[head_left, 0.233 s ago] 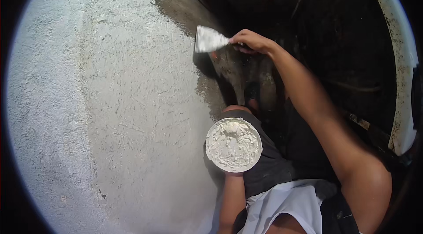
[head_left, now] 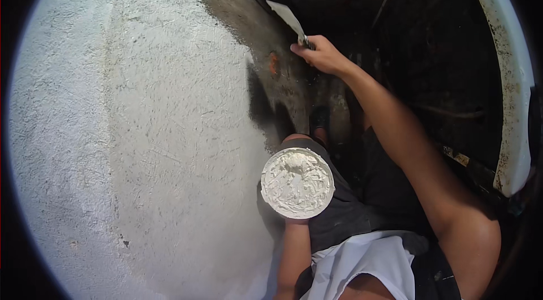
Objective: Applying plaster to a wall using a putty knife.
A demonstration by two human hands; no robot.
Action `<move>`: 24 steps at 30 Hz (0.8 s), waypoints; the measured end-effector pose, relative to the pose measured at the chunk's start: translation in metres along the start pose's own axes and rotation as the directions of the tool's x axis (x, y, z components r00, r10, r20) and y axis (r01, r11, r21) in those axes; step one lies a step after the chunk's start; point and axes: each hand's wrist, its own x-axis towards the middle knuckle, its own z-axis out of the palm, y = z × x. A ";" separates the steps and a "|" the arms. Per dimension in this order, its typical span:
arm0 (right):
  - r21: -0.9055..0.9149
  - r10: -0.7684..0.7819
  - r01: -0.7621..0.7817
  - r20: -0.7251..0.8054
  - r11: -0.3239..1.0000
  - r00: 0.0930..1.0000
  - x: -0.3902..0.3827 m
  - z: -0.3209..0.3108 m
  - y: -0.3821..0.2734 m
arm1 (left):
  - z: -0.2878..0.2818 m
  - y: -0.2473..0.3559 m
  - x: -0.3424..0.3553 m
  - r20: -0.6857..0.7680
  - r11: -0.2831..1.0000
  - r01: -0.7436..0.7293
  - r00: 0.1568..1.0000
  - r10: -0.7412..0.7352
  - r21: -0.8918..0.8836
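In the head view, my right hand (head_left: 323,54) is in the upper middle of the frame, fingers wrapped around the handle of a putty knife (head_left: 287,19). Its pale blade points toward the upper left, turned nearly edge-on to me; I cannot tell from this angle whether it touches anything.

Just below the centre of the frame sits a round tub (head_left: 266,202) of thick white paste (head_left: 298,183), the paste ridged and uneven on top. My left forearm (head_left: 295,246) rises to it from the lower edge, but the tub hides most of my left hand, so I cannot tell how its fingers are set.

A wall (head_left: 175,108) coated in rough white fills the left half. Along its right edge, a bare grey-brown strip (head_left: 229,9) carries an orange mark (head_left: 273,63). My dark shorts (head_left: 345,212) and white shirt (head_left: 362,257) show at lower centre.
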 end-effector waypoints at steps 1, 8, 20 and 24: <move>-0.201 -0.070 0.063 -0.029 0.978 0.997 -0.002 0.003 -0.001 | 0.003 -0.001 0.002 0.006 0.999 -0.003 1.000 0.004 -0.053; -0.801 -0.127 -0.088 -0.201 0.592 0.971 0.009 0.032 0.024 | 0.017 -0.005 0.003 0.033 1.000 0.006 0.999 -0.005 -0.028; -0.856 -0.228 -0.169 -0.311 0.488 0.923 0.032 0.049 0.091 | 0.011 -0.009 0.000 0.018 1.000 -0.002 1.000 0.002 -0.029; -0.791 -0.140 -0.179 -0.316 0.584 0.939 0.022 0.032 0.099 | 0.009 -0.015 -0.004 0.004 1.000 -0.018 1.000 0.018 -0.017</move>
